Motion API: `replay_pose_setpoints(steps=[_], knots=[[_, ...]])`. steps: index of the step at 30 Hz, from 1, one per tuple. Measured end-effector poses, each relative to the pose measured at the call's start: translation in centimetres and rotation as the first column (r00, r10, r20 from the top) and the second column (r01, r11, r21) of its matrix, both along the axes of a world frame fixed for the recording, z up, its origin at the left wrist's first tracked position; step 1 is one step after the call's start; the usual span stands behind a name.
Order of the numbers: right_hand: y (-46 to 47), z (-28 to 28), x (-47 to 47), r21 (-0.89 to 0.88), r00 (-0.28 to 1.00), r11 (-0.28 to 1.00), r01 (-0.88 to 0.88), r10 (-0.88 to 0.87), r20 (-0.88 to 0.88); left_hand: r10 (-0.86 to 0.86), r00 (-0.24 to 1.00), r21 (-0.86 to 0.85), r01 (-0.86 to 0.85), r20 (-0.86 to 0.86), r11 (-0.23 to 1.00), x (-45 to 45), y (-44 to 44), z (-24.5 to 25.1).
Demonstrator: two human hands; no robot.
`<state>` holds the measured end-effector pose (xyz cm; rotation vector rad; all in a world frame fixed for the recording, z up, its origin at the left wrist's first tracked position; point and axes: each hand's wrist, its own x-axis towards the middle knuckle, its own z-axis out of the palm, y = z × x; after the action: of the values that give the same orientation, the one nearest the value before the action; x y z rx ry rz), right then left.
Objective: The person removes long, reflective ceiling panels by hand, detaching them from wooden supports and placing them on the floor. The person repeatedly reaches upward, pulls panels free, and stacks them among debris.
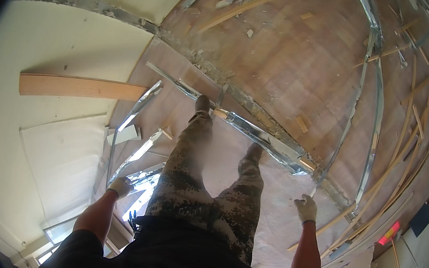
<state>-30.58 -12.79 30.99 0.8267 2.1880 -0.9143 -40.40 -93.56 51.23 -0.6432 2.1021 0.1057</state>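
Observation:
My left hand [121, 187], in a pale glove, is curled at my left side near bent shiny metal strips [140, 149]. My right hand [305, 209], also gloved, hangs at my right with its fingers curled. The lower end of a long thin metal strip [347, 131] appears right at its fingertips; whether the hand grips it is unclear. Across the floor at my feet lies a crumpled metal channel [270, 140] with bits of wood on it. My left shoe [202, 104] overlaps the channel's left stretch, and my right shoe [255, 150] is against its near side.
A rough band of rubble [251, 103] crosses the wood-patterned floor [305, 64]. On the left, a wooden board [82, 89] stands out by the pale wall [68, 37]. Long wooden strips [389, 177] and more metal strips [373, 126] lie scattered on the right.

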Motion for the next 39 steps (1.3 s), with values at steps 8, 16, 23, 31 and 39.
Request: replay_pose_setpoints(steps=[8,16,23,31,39], knots=[[-0.2,0.4,1.7,0.043,0.995,0.996,0.084,-0.086,0.044,-0.105,0.994,0.08,0.106,-0.008,0.991,-8.2,2.5,-5.0],[-2.8,0.4,3.9,0.033,0.978,0.977,0.209,-0.209,-0.028,-0.184,0.98,0.151,0.194,-0.074,0.969,-15.4,2.2,-10.7],[-3.5,0.4,5.3,0.054,0.979,0.978,0.2,-0.201,0.023,-0.121,0.949,0.259,0.2,-0.291,0.945,-20.1,10.5,-8.0],[-6.4,0.1,-0.7,0.045,0.99,0.995,-0.089,0.083,0.117,0.282,0.905,0.537,-0.072,-0.319,0.841,-16.7,19.3,-11.4],[-14.0,-16.2,-8.0,0.019,0.979,0.982,-0.19,0.187,0.08,0.513,0.853,0.617,-0.455,0.095,0.642,-10.8,26.4,-41.6]])
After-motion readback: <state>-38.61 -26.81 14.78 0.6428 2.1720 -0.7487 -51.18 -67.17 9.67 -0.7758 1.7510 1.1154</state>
